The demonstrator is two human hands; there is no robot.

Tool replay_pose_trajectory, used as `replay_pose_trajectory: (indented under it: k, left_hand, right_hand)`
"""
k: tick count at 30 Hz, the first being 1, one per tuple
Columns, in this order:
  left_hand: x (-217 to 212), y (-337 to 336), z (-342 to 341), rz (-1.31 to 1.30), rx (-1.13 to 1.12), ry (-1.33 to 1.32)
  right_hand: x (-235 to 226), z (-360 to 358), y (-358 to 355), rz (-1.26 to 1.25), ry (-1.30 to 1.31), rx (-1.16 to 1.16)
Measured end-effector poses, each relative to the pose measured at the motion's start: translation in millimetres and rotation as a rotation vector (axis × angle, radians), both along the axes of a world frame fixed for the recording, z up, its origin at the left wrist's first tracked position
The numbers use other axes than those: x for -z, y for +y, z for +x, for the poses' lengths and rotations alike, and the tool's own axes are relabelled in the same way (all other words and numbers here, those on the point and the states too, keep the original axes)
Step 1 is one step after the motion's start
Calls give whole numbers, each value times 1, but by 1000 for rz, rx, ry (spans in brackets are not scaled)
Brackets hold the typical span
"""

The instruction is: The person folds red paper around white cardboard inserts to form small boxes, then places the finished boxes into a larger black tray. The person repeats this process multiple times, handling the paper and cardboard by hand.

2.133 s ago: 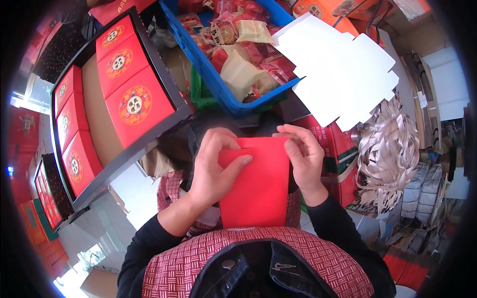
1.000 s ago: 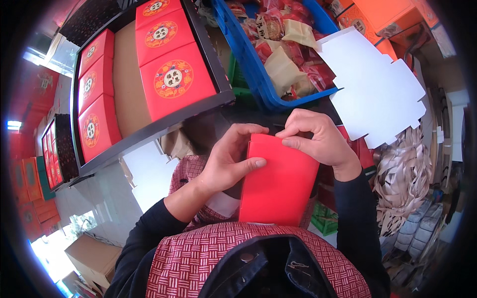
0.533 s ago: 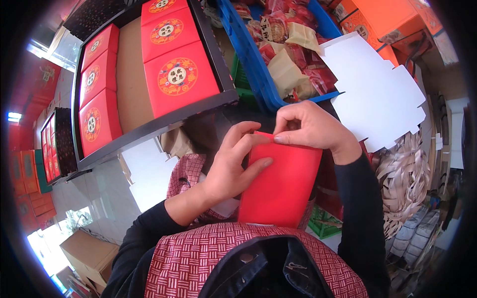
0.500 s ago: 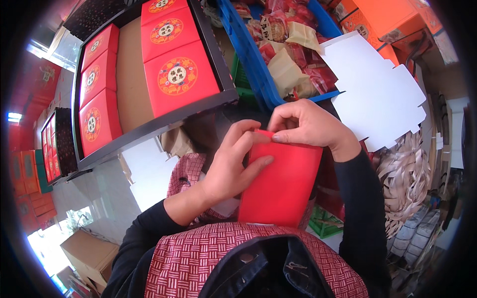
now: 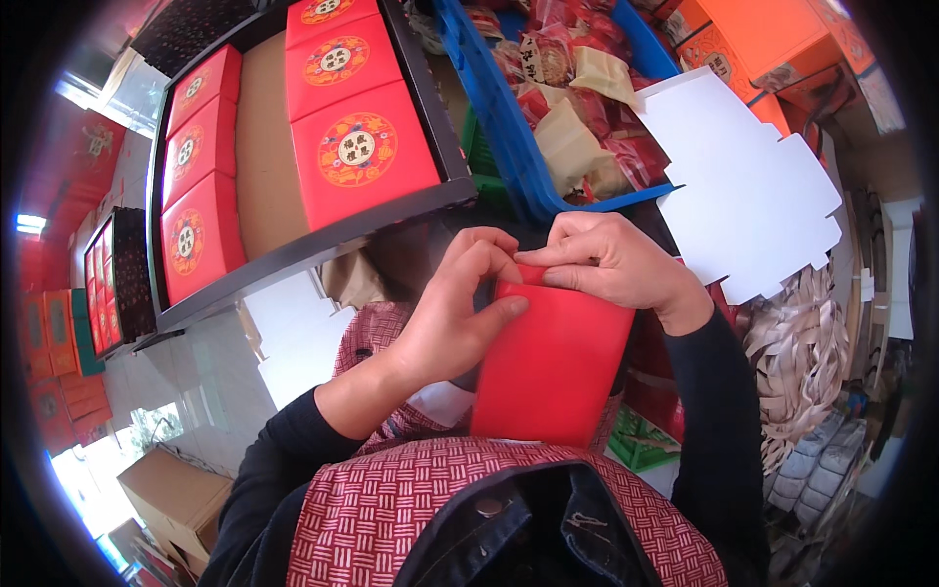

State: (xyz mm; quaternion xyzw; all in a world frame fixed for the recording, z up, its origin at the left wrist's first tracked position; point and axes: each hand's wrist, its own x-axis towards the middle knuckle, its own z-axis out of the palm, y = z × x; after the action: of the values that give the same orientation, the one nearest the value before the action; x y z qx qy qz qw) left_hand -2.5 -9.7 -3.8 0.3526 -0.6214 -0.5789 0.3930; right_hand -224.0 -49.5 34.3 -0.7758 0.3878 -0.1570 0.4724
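A plain red paper box is in front of my lap, its broad flat side turned up toward me. My left hand grips its far left corner, with the thumb on the flat face and the fingers bent over the far edge. At that same far edge, my right hand has its thumb and curled fingers pinched on a red flap. The fingertips of both hands nearly meet there and partly hide the flap. What is inside the box cannot be seen.
Ahead on the left, a black tray holds red boxes with round emblems. Wrapped packets fill a blue crate ahead. White card sheets lie at right, above a heap of pale ribbon strips. A cardboard box stands lower left.
My right hand has come slightly nearer to me, its fingers curling closer at the flap. My left fingers have bent further over the far edge. The whole view has shifted a little.
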Motion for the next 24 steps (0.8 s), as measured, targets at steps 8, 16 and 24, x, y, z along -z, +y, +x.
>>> replay_pose_trajectory:
  k: [8,16,24]
  left_hand:
    - [2,1,6,-52,-68,-7]
    - [15,3,14,-146,-8,-62]
    - [19,14,-3,104,-18,200]
  right_hand:
    - [1,-2,3,75,-80,-19]
    - [-3,0,8,154,-76,-15]
    - [20,-26,60,-127,-430,778]
